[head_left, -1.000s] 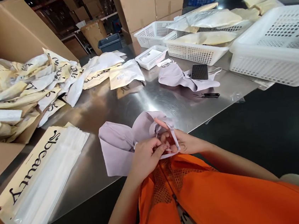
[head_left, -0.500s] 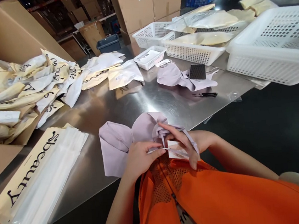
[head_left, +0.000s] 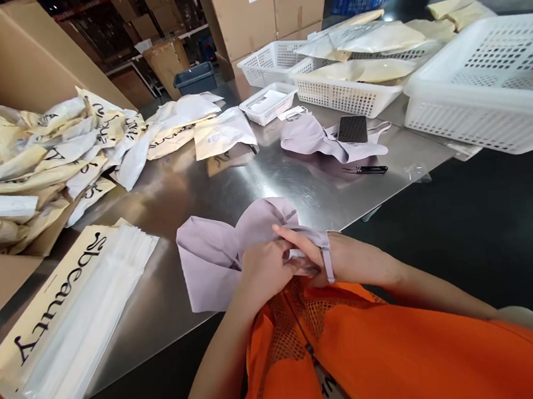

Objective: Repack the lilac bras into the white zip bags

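At far left, an open cardboard box (head_left: 35,43) is filled with printed packages (head_left: 52,152); in front of it, a fanned stack of flat bags (head_left: 75,302) (lettered in black script) is laid on the table (head_left: 166,200). Farther back, more packets (head_left: 224,134) are strewn beside the box.

At centre, the lilac garment (head_left: 209,250) is spread along the near table edge. Its two broad panels are seen to the left of and beyond the hands, while its right end is gathered between them. The left hand (head_left: 264,269) is set against the right panel with fingers bent inward. The right hand (head_left: 339,258) is placed opposite, index finger extended over the fabric, and a strap (head_left: 328,264) is draped across its back. The fingertips are partly concealed by overlap, so whether anything is gripped by either hand cannot be told.

Beyond, to the right, a second lilac garment (head_left: 300,137) is overlain by a dark rectangular object (head_left: 352,129); a black-handled tool (head_left: 372,170) is positioned nearer. Perforated white baskets (head_left: 482,126) are ranged at far right.
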Tool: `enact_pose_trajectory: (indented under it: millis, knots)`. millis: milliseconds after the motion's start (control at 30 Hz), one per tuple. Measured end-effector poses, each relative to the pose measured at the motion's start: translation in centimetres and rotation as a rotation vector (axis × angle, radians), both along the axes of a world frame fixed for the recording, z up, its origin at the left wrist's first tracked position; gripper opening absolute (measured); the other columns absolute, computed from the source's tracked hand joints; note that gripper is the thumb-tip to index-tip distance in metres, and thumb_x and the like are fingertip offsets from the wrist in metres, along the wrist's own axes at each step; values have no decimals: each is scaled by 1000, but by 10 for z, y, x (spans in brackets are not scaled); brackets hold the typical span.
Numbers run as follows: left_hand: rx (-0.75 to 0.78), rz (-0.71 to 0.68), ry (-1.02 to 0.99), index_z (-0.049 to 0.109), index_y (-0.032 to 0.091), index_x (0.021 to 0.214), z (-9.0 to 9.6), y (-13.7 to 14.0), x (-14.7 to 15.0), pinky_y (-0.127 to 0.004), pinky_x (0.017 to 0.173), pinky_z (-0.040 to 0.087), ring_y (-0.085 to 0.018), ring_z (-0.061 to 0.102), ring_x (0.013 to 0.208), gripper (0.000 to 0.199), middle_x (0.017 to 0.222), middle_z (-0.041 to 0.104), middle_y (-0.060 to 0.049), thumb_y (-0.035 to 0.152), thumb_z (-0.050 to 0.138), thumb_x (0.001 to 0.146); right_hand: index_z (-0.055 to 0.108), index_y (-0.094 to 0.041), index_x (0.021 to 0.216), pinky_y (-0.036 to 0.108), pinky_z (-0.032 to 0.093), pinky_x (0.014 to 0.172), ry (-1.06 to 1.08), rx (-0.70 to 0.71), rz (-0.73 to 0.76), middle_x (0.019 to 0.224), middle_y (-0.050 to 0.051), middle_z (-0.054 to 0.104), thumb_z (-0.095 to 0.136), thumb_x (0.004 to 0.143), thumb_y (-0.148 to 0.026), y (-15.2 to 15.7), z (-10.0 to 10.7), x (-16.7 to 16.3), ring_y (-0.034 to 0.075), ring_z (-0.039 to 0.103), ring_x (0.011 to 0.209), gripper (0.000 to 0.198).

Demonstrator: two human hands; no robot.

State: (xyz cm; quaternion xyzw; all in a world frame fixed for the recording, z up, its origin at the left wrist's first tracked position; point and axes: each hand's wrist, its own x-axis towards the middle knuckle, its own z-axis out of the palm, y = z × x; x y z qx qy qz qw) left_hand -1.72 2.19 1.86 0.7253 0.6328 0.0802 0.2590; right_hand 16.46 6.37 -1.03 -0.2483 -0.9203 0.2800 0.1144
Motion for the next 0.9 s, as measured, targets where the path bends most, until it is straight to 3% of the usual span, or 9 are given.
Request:
enact_pose_trajectory:
  millis: [67, 167, 333, 500, 633, 700, 767, 833, 900]
  knots:
    - [-50, -35, -155, 77, 27, 94, -4, 3, -4, -31, 68, 42, -22, 63, 78, 21, 85, 73, -3, 35, 63, 81, 4, -30, 157, 23, 43, 67, -26, 120, -11, 116, 7, 64, 62, 78, -21, 0, 0, 0, 16, 63, 79, 99]
    - [-86, 97, -421, 78, 24, 82, -11, 0, -13, -27, 61, 40, -17, 59, 70, 22, 71, 68, 0, 39, 62, 83, 6, -25, 158, 26, 44, 70, 8, 161, -85, 100, 4, 68, 72, 74, -35, 5, 7, 6, 20, 64, 80, 107]
    - [11, 414, -913, 67, 14, 61, -33, -16, -26, -23, 49, 29, -9, 43, 53, 32, 52, 50, 3, 43, 77, 72, 6, -17, 158, 29, 49, 76, 173, -133, -171, 92, 4, 66, 82, 60, -57, 23, 13, 20, 23, 64, 83, 130]
    - [390, 846, -1394, 49, 18, 63, -52, -15, -49, -19, 40, 24, -4, 24, 39, 47, 42, 29, 11, 54, 80, 65, 7, -16, 157, 27, 51, 72, 372, -448, -85, 96, 6, 65, 83, 61, -56, 36, -7, 20, 19, 64, 83, 128]
    - [710, 1112, -1518, 39, 19, 69, -33, -23, -114, -12, 48, 35, -3, 37, 44, 39, 50, 37, 10, 44, 61, 89, 17, -12, 154, 26, 53, 67, 556, -693, -111, 82, 3, 66, 65, 73, -71, 63, -25, 31, 15, 65, 72, 112]
    - [825, 1237, -1535, 35, 18, 68, -13, -39, -155, -9, 50, 38, -3, 40, 45, 39, 50, 38, 9, 37, 35, 103, 43, -10, 143, 30, 56, 72, 554, -743, -185, 82, 6, 68, 56, 72, -79, 85, -26, 48, 17, 67, 76, 100]
    - [904, 1306, -1507, 32, 17, 68, 7, -60, -193, -7, 54, 40, -2, 42, 47, 43, 49, 38, 9, 33, 16, 106, 69, -9, 112, 31, 55, 79, 495, -722, -212, 86, 10, 71, 54, 67, -82, 106, -20, 68, 18, 69, 83, 88]
    - [954, 1345, -1436, 32, 17, 69, 22, -79, -223, -5, 57, 41, -1, 44, 50, 43, 50, 40, 9, 28, 13, 105, 75, -11, 87, 30, 53, 82, 385, -678, -176, 86, 10, 73, 64, 64, -72, 122, -8, 84, 17, 69, 87, 66]
    - [922, 1386, -1299, 32, 16, 69, 26, -93, -245, -6, 57, 42, -2, 44, 52, 40, 50, 42, 8, 21, 14, 104, 77, -13, 86, 31, 53, 83, 190, -656, -144, 88, 9, 74, 74, 65, -49, 133, 4, 94, 17, 70, 87, 41]
